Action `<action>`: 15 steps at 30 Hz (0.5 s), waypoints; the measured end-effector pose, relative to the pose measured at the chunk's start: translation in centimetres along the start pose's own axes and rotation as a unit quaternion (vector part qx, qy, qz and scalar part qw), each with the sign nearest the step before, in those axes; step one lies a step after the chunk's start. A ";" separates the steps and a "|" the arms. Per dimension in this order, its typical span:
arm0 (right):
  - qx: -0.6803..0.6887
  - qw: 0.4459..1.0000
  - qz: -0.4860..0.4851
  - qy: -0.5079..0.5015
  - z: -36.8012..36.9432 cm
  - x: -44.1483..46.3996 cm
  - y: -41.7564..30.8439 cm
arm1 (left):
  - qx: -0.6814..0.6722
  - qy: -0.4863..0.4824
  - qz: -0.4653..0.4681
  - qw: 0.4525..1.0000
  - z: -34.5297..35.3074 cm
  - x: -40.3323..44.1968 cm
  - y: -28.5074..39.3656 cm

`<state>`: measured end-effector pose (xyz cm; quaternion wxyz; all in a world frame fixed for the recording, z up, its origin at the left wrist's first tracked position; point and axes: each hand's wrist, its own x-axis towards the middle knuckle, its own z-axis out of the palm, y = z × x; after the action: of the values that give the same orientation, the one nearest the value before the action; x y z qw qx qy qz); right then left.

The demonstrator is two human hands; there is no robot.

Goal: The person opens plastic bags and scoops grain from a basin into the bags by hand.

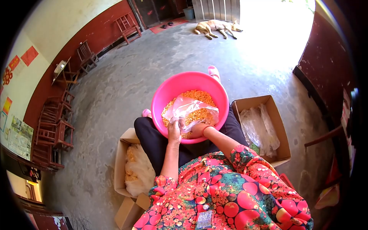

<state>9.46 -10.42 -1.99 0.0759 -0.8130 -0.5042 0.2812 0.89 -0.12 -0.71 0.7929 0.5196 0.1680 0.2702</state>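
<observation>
A pink plastic basin [158, 100] rests on my lap, holding orange-yellow corn kernels [198, 95]. Over the kernels lies a clear plastic bag [184, 105]. At the basin's near side, my left hand [174, 129] is closed on the gathered edge of the bag. My right hand [198, 130], with a red band at the wrist, reaches down into the basin beside it. Its fingers are hidden among the bag and kernels, so I cannot see whether it grips anything.
On my left stands a cardboard box [120, 168] with filled clear bags [140, 172]. A second box [281, 134] with clear plastic bags [258, 126] stands on my right. Wooden chairs [57, 126] line the left wall. A dog [216, 27] lies on the concrete floor ahead.
</observation>
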 end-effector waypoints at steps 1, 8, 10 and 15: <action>0.026 1.000 -0.009 -0.011 0.1 0.2 0.1 | 0.007 -0.003 0.001 1.000 0.0 0.0 0.0; 0.101 0.991 -0.068 -0.058 -1.3 -0.3 1.1 | 0.000 -0.010 0.008 1.000 0.2 0.0 0.1; 0.118 0.989 -0.083 -0.042 -2.5 -1.3 1.0 | -0.013 -0.009 0.012 1.000 0.5 -0.2 0.4; 0.230 0.967 -0.037 -0.106 -5.7 -3.2 1.4 | 0.006 0.013 0.010 1.000 0.7 -0.4 0.5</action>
<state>12.54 -12.96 3.43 0.2171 -0.7197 -0.4613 0.4712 0.83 -0.67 0.00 0.7846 0.5226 0.1749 0.2841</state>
